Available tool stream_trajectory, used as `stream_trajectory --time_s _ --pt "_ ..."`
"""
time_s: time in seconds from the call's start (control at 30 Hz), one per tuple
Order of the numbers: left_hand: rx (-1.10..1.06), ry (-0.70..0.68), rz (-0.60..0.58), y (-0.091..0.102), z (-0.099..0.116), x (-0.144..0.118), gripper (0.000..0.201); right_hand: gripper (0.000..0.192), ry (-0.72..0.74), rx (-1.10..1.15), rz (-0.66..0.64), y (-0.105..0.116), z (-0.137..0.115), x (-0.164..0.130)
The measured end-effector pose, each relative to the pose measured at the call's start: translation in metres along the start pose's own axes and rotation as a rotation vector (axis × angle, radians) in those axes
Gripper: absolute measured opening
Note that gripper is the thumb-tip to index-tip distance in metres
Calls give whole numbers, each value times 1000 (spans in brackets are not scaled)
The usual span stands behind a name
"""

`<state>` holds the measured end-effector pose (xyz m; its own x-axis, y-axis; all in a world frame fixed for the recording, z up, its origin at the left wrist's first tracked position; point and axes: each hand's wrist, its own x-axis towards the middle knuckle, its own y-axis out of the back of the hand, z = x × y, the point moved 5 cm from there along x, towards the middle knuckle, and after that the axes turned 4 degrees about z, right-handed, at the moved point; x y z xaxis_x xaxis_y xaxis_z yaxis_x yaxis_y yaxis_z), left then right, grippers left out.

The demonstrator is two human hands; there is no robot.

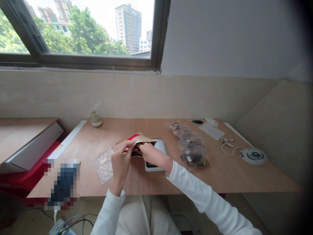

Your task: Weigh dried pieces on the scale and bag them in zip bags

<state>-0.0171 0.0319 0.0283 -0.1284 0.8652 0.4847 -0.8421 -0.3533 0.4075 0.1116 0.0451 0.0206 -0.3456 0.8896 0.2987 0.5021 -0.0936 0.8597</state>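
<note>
Envelope: brown paper envelope (137, 139) with a red strip at its mouth, held just above the middle of the bench, over the near-left part of a white-framed tablet.
Bench: plywood bench (239, 176) under a window (80, 29); a white-sleeved person sits at its near edge.
Tablet: flat device (160, 153) with a dark screen, lying face up beneath the hands.
Bag row: clear zip bags (192, 147) with red seals, running from far to near at right of centre; the nearest holds dark pieces.
Loose bag: crumpled clear bag (104, 163), empty-looking, left of the hands.
Right end: round dial-faced unit (253, 156) with a white cord; far off, a green-handled screwdriver (195, 121) and a pale card.
Far left: small jar (96, 120) near the wall.
Left hand: left hand (121, 160) with fingers pinching the envelope's near-left edge, thumb on top.
Right hand: right hand (149, 154) with fingers curled at the open mouth; whether they grip something inside cannot be told.
Handling: likely light, thin and easily creased; paper tears at the flap, so hold by the stiff folded edges, not the mouth.
</note>
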Motion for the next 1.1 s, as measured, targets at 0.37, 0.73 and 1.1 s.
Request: stream_trajectory --time_s 0.37,0.73,1.1 --pt "38 31 -7 -6 1 23 26 22 49 -61 267 26 3 -14" --pt "65 26 50 2 -9 38 26 23 -202 205 472 -2 106 -48" --pt "59 13 42 6 -11 37 26 48 -164 293 334 -40 144 -35"
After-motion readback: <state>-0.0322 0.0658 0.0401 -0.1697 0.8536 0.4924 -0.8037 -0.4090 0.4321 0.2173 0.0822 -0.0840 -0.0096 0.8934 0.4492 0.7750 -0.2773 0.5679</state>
